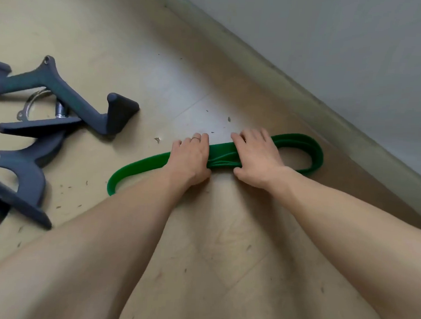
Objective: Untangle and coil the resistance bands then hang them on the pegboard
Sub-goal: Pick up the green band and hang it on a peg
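A green resistance band (223, 157) lies on the wooden floor, folded into several layers. One loop sticks out to the right near the wall (312, 152) and a curved end trails to the left (130, 172). My left hand (190, 158) grips the band left of its middle, fingers curled over the far edge, a ring on one finger. My right hand (256, 157) grips it just to the right, thumb tucked under the near edge. No pegboard is in view.
Dark grey metal cable handles (61, 98) and a steel ring (34, 101) lie on the floor at the left. A grey wall with a skirting board (305, 96) runs diagonally behind the band. Small bits of debris dot the floor.
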Demonstrator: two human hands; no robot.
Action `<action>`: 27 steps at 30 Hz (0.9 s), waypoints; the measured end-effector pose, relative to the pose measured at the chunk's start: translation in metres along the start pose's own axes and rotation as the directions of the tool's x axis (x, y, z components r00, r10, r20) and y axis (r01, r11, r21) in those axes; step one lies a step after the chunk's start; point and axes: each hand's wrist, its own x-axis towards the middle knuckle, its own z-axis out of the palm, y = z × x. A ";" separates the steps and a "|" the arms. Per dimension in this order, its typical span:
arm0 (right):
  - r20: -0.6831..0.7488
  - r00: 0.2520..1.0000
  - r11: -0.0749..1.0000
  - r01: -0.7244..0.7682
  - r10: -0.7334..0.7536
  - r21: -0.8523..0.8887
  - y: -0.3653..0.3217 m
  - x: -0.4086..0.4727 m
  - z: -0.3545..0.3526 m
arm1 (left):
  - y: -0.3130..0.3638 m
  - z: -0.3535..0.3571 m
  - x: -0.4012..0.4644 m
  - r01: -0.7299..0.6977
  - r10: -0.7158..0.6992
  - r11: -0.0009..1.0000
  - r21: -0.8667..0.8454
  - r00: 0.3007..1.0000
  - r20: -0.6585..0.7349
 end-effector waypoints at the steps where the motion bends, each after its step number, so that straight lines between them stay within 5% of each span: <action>1: -0.016 1.000 1.000 -0.003 0.003 -0.003 -0.002 0.001 -0.004 | 0.001 -0.002 -0.002 -0.028 0.028 0.999 0.020 0.999 -0.027; 12: -0.023 1.000 0.991 0.006 -0.003 0.134 -0.038 -0.113 -0.071 | 0.028 -0.046 -0.123 -0.142 0.141 0.990 -0.023 0.988 -0.064; 18: -0.040 0.982 0.921 -0.159 0.185 0.356 -0.059 -0.225 -0.172 | 0.057 -0.150 -0.232 -0.169 0.168 0.986 -0.013 0.983 -0.077; 27: -0.033 0.940 0.848 -0.290 0.339 0.445 -0.065 -0.427 -0.387 | 0.124 -0.361 -0.417 -0.412 0.415 0.906 -0.096 0.909 0.022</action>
